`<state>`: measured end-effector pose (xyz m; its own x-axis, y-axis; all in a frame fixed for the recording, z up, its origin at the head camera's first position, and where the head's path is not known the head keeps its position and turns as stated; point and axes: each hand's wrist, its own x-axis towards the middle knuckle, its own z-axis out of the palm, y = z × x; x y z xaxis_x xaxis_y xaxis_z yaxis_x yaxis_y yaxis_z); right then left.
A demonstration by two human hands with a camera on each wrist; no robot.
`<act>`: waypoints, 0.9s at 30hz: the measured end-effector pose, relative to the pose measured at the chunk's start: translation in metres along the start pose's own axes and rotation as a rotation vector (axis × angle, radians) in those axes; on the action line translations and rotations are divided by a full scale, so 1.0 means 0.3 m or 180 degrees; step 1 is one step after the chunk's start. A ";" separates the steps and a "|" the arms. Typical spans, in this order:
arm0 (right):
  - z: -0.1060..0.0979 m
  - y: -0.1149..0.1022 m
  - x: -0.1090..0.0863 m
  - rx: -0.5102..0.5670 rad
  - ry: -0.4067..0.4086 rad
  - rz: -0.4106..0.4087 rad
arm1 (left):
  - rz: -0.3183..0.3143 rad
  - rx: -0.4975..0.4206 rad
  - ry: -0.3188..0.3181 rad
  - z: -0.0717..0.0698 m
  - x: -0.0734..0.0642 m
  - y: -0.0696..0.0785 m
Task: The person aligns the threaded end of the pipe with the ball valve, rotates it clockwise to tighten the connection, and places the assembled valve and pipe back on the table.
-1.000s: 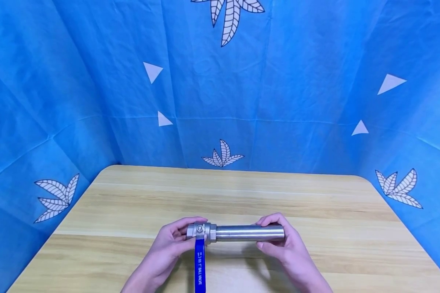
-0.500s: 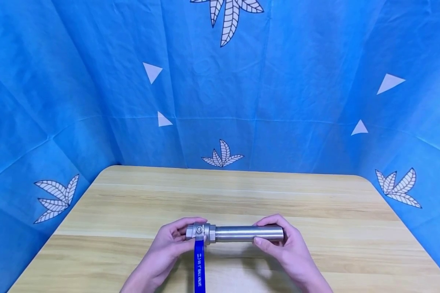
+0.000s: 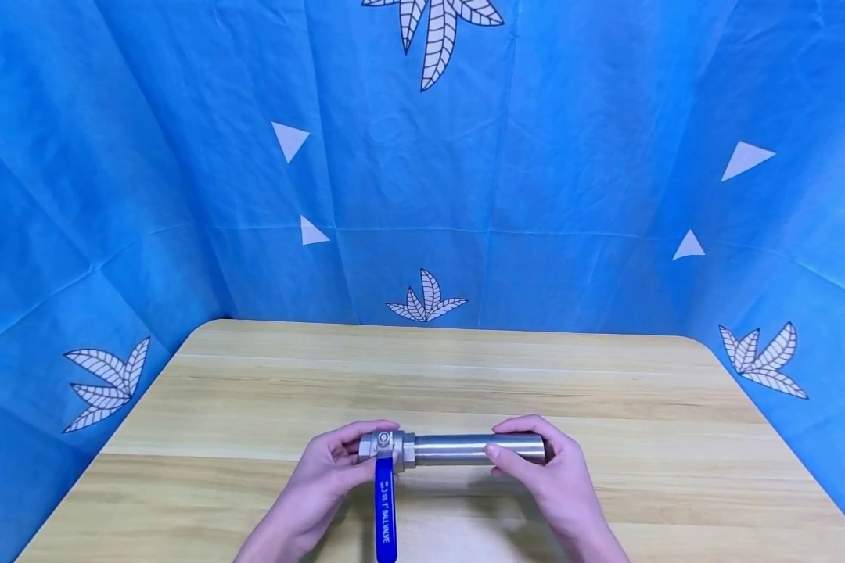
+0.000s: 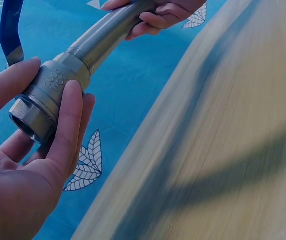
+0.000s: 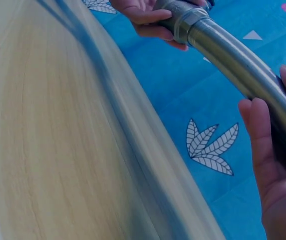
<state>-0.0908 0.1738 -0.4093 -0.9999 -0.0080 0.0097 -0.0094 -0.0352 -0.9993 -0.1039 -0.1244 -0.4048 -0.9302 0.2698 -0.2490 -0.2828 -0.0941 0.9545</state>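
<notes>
My left hand [image 3: 324,473] grips the steel body of a ball valve [image 3: 385,442] between thumb and fingers. The valve's blue lever handle [image 3: 386,508] points toward me and carries white lettering. A shiny steel pipe [image 3: 458,449] extends rightward from the valve; threads show where it enters the hex end in the left wrist view. Around the pipe's far right part, my right hand [image 3: 552,469] holds on, thumb on the near side and fingers over the back. Valve and pipe are level and held above the table. The valve's other end [image 4: 25,122] shows an open bore.
A light wood-grain table [image 3: 422,367] lies beneath the hands, with their shadows on it. Blue cloth [image 3: 422,172] printed with white leaves and triangles hangs behind and at both sides.
My right thumb has shifted slightly left and upward on the pipe, and the right fingers have changed position a little around it. The left hand and the valve stay nearly still.
</notes>
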 end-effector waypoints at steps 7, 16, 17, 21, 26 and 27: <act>0.009 0.005 0.001 0.0029 0.0102 0.0013 | 0.0014 0.0001 0.0003 0.001 0.001 -0.004; 0.024 0.009 0.009 0.0054 0.0356 0.0078 | 0.0105 -0.0032 -0.0184 0.001 0.002 -0.009; 0.025 0.009 0.009 0.0048 0.0387 0.0087 | 0.0095 -0.0022 -0.0205 0.003 0.001 -0.008; 0.027 0.008 0.008 0.0023 0.0373 0.0139 | 0.0070 0.0034 -0.0171 0.009 0.000 -0.008; 0.013 0.001 -0.003 -0.0080 -0.0108 0.0066 | 0.0061 0.0110 0.0009 0.007 0.003 -0.011; 0.007 0.001 -0.005 -0.0115 -0.0232 0.0025 | 0.0052 0.0102 0.0032 0.005 0.003 -0.011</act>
<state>-0.0893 0.1716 -0.4095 -0.9967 -0.0808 0.0029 -0.0030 0.0012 -1.0000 -0.1036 -0.1225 -0.4081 -0.9369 0.2588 -0.2350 -0.2602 -0.0674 0.9632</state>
